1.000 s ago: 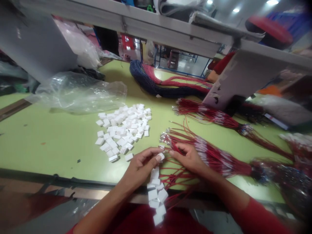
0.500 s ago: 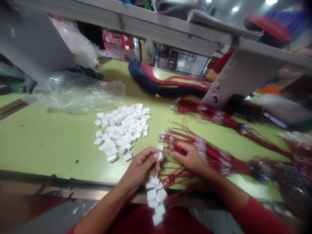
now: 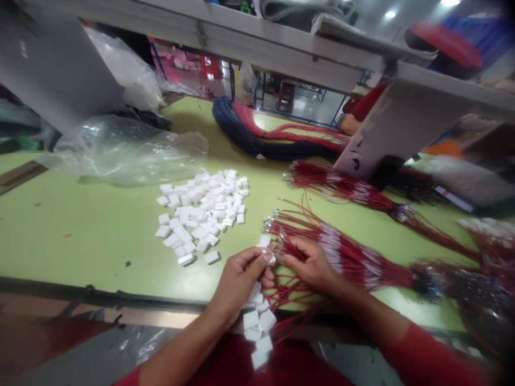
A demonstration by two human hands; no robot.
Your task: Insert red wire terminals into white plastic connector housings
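My left hand (image 3: 239,279) is closed, pinching a small white plastic connector (image 3: 270,259) at its fingertips. My right hand (image 3: 311,265) is closed on a thin red wire (image 3: 286,279), its tip held against that connector. Under both hands a cluster of white connectors (image 3: 257,327) hangs on red wires over the table's front edge. A bundle of red wires (image 3: 350,257) with metal-tipped ends lies just behind my right hand. A loose pile of white connectors (image 3: 203,214) sits on the green table (image 3: 80,230) to the left of my hands.
A crumpled clear plastic bag (image 3: 124,150) lies at the back left. More red wire bundles (image 3: 346,190) and a blue-and-red wire loop (image 3: 257,134) lie further back. A grey shelf (image 3: 261,48) on a grey support (image 3: 386,134) hangs over the table.
My two hands have drifted slightly right and closer together, staying joined at the connector. The hanging cluster of connectors has shifted a little with them.
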